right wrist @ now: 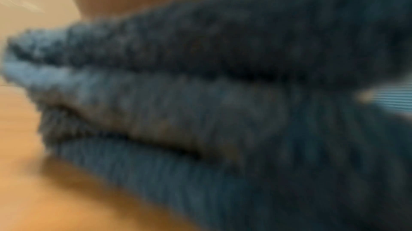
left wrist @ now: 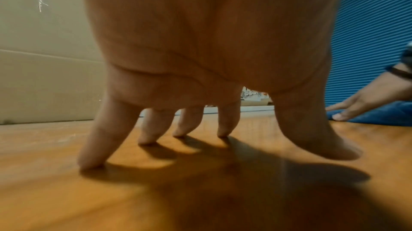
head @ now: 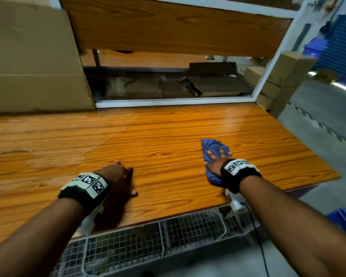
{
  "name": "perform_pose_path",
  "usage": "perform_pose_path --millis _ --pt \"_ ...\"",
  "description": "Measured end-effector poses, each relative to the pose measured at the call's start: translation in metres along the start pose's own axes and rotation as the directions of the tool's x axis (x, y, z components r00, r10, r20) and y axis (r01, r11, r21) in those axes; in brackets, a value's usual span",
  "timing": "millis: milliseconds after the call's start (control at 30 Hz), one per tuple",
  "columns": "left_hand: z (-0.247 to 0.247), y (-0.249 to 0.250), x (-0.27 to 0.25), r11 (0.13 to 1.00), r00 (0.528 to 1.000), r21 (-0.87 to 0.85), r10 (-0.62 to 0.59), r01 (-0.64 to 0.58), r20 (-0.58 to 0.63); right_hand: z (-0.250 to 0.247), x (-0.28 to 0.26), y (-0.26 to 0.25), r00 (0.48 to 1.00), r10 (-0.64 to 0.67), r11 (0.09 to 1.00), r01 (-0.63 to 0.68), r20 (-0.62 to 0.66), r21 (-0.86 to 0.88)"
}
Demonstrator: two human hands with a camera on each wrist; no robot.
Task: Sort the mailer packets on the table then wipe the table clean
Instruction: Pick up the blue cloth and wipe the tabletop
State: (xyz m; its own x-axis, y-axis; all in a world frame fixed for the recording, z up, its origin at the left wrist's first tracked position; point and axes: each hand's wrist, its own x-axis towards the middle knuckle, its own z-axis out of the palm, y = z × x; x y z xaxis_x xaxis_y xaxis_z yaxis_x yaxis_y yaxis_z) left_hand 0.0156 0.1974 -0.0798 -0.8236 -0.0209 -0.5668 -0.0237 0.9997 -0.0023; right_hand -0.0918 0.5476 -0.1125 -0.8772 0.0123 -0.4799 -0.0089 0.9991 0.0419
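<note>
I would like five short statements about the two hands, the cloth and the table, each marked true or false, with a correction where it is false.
1. The right hand presses a blue cloth on the table. True.
2. The left hand holds a mailer packet. False: it holds nothing; its fingertips rest on bare wood.
3. The cloth lies flat and fully spread. False: it is bunched in folds.
4. A cardboard box stands at the far left of the table. True.
5. Both hands touch the cloth. False: only the right one does; the left is apart from it.
</note>
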Motion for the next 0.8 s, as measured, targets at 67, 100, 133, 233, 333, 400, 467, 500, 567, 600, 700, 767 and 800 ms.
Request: perform_pose_path --millis 67,100,133,233,333,400,467,500,567,600,700,767,800 --pt "0.012 0.012 -0.013 0.999 0.998 0.003 -0.036 0.036 0.042 -0.002 -0.003 -0.003 1.0 0.011 0.999 -0.012 0.022 0.042" --pt "0.015 0.016 -0.018 0.999 0.997 -0.014 -0.052 0.053 0.048 -0.001 -0.005 -0.018 1.0 -0.012 0.999 0.01 0.028 0.048" --pt "0.016 0.018 -0.019 0.998 0.997 -0.034 -0.06 0.062 0.043 0.001 -0.009 -0.038 0.997 -0.07 0.997 0.069 0.025 0.035" --pt "0.013 0.019 -0.02 0.995 0.996 -0.06 -0.074 0.077 0.06 0.02 -0.037 -0.114 0.947 -0.322 0.945 0.322 0.001 -0.056" --pt "0.014 0.019 -0.02 0.994 0.993 -0.068 -0.081 0.087 0.081 0.029 -0.068 -0.153 0.897 -0.44 0.891 0.442 0.045 -0.103" --pt "0.016 0.017 -0.018 0.992 0.995 -0.089 -0.084 0.089 0.061 0.028 -0.062 -0.14 0.895 -0.444 0.886 0.445 0.04 -0.127" --pt "0.016 0.015 -0.018 0.991 0.995 -0.106 -0.082 0.087 0.051 0.022 -0.052 -0.104 0.928 -0.373 0.919 0.373 0.028 -0.127" --pt "0.017 0.013 -0.015 0.991 0.996 -0.108 -0.078 0.083 0.049 0.019 -0.047 -0.081 0.95 -0.313 0.943 0.313 0.02 -0.109" --pt "0.017 0.011 -0.011 0.991 0.996 -0.106 -0.074 0.078 0.045 0.014 -0.041 -0.041 0.984 -0.178 0.983 0.178 0.001 -0.051" --pt "0.017 0.009 -0.008 0.99 0.996 -0.114 -0.076 0.081 0.041 0.013 -0.041 -0.028 0.992 -0.124 0.992 0.123 -0.007 -0.04" --pt "0.015 0.009 -0.008 0.987 0.996 -0.132 -0.088 0.091 0.028 0.022 -0.052 -0.04 0.996 -0.09 0.996 0.09 0.004 -0.014" --pt "0.014 0.011 -0.012 0.989 0.996 -0.121 -0.079 0.083 0.035 0.034 -0.077 -0.073 0.979 -0.204 0.979 0.204 0.014 -0.027" --pt "0.013 0.013 -0.016 0.99 0.996 -0.115 -0.076 0.08 0.036 0.04 -0.091 -0.09 0.963 -0.269 0.962 0.269 0.007 -0.033"
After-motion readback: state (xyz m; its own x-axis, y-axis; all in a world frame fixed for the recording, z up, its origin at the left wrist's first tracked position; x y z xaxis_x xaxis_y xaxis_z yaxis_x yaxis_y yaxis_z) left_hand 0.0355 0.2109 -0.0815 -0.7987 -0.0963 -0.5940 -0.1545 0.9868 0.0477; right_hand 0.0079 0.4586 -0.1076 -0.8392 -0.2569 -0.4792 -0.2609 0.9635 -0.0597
